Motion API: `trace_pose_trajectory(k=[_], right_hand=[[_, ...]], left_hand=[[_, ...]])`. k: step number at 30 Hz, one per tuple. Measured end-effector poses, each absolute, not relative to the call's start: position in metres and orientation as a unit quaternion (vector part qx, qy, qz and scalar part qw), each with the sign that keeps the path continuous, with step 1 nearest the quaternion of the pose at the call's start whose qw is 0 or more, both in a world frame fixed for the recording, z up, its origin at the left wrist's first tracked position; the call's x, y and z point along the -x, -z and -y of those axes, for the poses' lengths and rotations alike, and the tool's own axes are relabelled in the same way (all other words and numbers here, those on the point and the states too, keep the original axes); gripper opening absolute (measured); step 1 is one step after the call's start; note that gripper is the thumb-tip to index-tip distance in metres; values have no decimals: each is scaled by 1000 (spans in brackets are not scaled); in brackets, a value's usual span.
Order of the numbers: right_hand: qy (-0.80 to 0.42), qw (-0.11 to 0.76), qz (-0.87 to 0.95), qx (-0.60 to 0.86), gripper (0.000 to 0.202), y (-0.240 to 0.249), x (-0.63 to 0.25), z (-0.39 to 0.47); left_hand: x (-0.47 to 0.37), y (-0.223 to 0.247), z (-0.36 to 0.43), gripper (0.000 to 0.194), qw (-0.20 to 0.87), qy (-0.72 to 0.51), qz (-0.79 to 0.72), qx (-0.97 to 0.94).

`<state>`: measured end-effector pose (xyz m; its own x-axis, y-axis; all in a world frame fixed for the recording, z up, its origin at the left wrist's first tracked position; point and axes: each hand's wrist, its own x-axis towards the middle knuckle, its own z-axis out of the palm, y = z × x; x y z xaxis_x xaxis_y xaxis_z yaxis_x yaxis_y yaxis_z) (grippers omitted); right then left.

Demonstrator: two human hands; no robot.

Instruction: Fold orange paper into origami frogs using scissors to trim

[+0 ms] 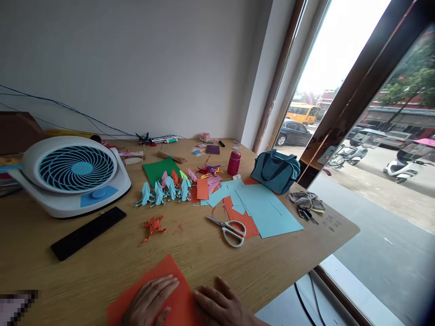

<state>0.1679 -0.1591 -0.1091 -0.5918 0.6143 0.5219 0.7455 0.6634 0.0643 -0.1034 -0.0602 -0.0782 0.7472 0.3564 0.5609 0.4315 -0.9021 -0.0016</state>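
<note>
An orange-red sheet of paper [170, 267] lies on the wooden table at the near edge of the view. My left hand [151, 301] rests flat on it, fingers stretched toward the right. On the sheet's right edge my right hand [220, 301] lies with its fingers spread, partly on the tabletop. The lower part of the sheet is cut off by the frame. Beyond it sits a folded orange paper figure [154, 227]. Scissors [233, 231] with white handles lie farther right, by light blue sheets [268, 208].
A white fan [79, 170] and a black phone-like slab [89, 233] are at left. Several light blue folded figures [159, 194] stand mid-table near a green sheet [156, 171]. Behind are a pink bottle [234, 163], a teal bag [276, 172] and keys [307, 215].
</note>
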Motion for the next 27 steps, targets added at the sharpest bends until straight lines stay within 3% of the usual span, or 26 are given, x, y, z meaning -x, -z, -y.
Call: trace_pose_trajectory(k=[3,9,14,18,27], right_hand=[[77,255,874,406,41,110,-168,175],[3,330,863,384,33,108,-165,186],[-47,362,862,352,27,72,-163,183],[-291,504,622,523,24,37,-164,169],[-404,583,425,562,38,19,-188,100]], left_hand=[[107,79,61,48,54,301,215,928],[114,81,61,41,21,332,248,910],[127,79,59,33,-61,394,332,855],[129,72,57,28,-162,444,470,746],[101,44,52,32,-394,426,496,646]])
